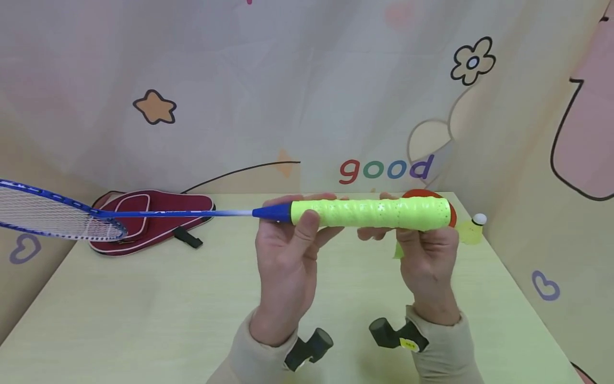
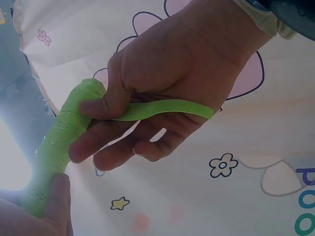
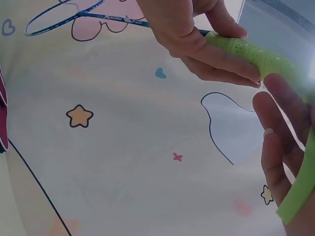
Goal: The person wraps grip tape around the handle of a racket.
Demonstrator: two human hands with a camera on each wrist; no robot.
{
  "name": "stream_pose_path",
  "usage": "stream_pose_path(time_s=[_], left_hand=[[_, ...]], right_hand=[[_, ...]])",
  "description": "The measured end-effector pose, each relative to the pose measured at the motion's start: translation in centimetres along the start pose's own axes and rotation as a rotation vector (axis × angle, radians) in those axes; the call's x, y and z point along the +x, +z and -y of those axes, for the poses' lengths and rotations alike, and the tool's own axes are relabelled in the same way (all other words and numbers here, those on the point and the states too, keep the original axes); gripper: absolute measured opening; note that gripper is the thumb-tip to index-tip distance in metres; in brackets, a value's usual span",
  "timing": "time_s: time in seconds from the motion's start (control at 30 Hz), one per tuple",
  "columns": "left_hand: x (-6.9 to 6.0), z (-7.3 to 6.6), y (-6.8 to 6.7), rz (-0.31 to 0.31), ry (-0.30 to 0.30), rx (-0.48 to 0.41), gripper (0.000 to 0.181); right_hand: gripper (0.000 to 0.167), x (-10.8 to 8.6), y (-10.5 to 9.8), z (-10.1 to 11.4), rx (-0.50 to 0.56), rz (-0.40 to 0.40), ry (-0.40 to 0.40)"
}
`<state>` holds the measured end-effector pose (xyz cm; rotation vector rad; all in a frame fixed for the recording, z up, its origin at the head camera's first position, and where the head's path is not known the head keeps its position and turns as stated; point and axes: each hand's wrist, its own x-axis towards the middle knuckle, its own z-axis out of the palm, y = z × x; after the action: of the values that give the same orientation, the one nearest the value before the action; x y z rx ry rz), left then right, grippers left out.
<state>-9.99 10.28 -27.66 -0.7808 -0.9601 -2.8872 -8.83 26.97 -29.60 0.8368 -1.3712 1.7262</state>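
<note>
A blue badminton racket (image 1: 225, 213) is held level above the table, its strung head to the left. Bright yellow-green grip tape (image 1: 364, 213) wraps its handle. Near the blue cone, my left hand (image 1: 288, 261) grips the handle, thumb in front and fingers behind. At the butt end my right hand (image 1: 429, 258) pinches the tape between thumb and index finger against the handle. From that pinch a loose tape tail (image 2: 167, 106) runs across the right palm, and the tail's cut end (image 3: 290, 209) shows in the right wrist view.
A maroon racket bag (image 1: 187, 204) lies at the table's back left, with a black strap (image 1: 188, 238) beside it. Behind the handle's end is a partly hidden red round object (image 1: 422, 193). A yellow shuttlecock (image 1: 470, 232) stands at the right edge of the table (image 1: 158, 309).
</note>
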Motion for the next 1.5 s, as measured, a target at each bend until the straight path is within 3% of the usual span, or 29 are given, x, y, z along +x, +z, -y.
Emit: stream_pose_path(time_s=[0.1,0.27,0.47,0.63,0.73,0.9,0.97,1.07,1.17,1.37,1.5], left_hand=[[0.1,0.0,-0.1,-0.021,-0.010,-0.001,0.031],[0.1,0.1,-0.1,-0.038,-0.002,-0.017,0.027],[0.2,0.1,-0.2,-0.090,0.016,-0.071,0.022],[0.2,0.1,-0.3,-0.110,0.030,-0.080,0.022],[0.2,0.0,-0.2,-0.113,0.030,-0.074,0.019],[0.1,0.0,0.0,-0.114,-0.001,-0.061,0.016],[0.1,0.1,0.0,-0.119,-0.019,-0.055,0.017],[0.0,0.2,0.0,-0.120,-0.040,-0.026,0.020],[0.0,0.4,0.1,-0.090,-0.043,-0.004,0.026],[-0.1,0.4,0.1,0.025,-0.005,-0.065,0.031],[-0.1,0.3,0.1,-0.013,0.027,-0.041,0.029]], right_hand=[[0.034,-0.1,-0.1,-0.1,0.055,0.041,0.046],[0.025,-0.1,0.0,-0.3,0.108,0.066,0.090],[0.030,-0.3,0.3,-0.1,0.109,-0.033,0.159],[0.018,-0.5,0.5,0.3,0.076,-0.092,0.182],[0.013,-0.4,0.8,0.5,0.122,-0.088,0.203],[0.033,-0.2,1.0,0.6,0.236,-0.081,0.234],[0.041,-0.2,1.0,0.5,0.276,-0.101,0.226],[0.036,-0.5,1.2,0.4,0.304,-0.159,0.184],[0.034,-0.6,1.3,0.2,0.274,-0.200,0.145],[0.025,-0.5,1.2,0.3,0.192,-0.247,0.144],[0.009,-0.5,0.8,0.4,0.148,-0.195,0.173]])
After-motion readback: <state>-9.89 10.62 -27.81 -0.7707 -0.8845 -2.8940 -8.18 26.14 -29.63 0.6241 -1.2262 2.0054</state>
